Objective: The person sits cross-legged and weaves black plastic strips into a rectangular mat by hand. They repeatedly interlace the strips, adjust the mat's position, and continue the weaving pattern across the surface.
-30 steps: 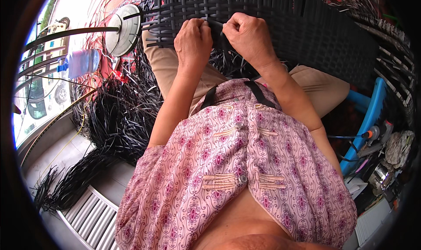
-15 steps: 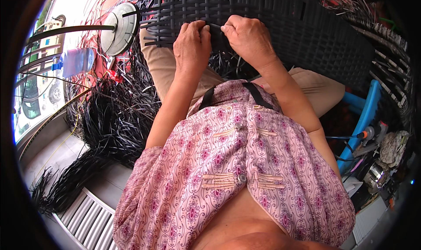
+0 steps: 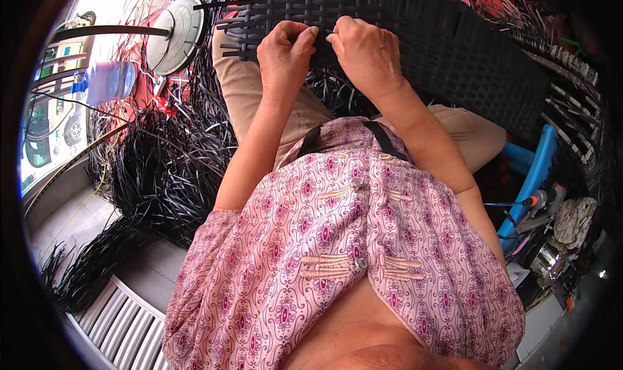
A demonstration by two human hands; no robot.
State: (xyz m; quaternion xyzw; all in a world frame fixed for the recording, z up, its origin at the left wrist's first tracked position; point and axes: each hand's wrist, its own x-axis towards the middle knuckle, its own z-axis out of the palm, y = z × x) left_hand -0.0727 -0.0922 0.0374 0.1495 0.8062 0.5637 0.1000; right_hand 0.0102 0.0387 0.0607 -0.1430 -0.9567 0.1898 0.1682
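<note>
A large black woven panel [image 3: 415, 52] of flat plastic strips lies across my lap, loose strip ends jutting from its left edge. Over its near left part, my left hand [image 3: 284, 61] is closed, with thumb and forefinger pinched together. Just right of it, my right hand [image 3: 368, 55] is curled shut, its thumb tip pointing toward the left hand. A small gap separates the two hands. Whatever lies in either pinch is too dark to make out against the black weave.
A heap of loose black strips [image 3: 169, 175] spreads along my left. Beyond it stand a pale round disc [image 3: 174, 36] and a clear blue-tinted bottle [image 3: 111, 83]. A white slatted piece [image 3: 123, 324] lies lower left. On the right are a blue plastic frame [image 3: 531, 188] and cluttered tools [image 3: 548, 208].
Both hands have risen slightly, and the left one has turned so its pinched thumb and forefinger show more. The panel sits a little farther up and right in view.
</note>
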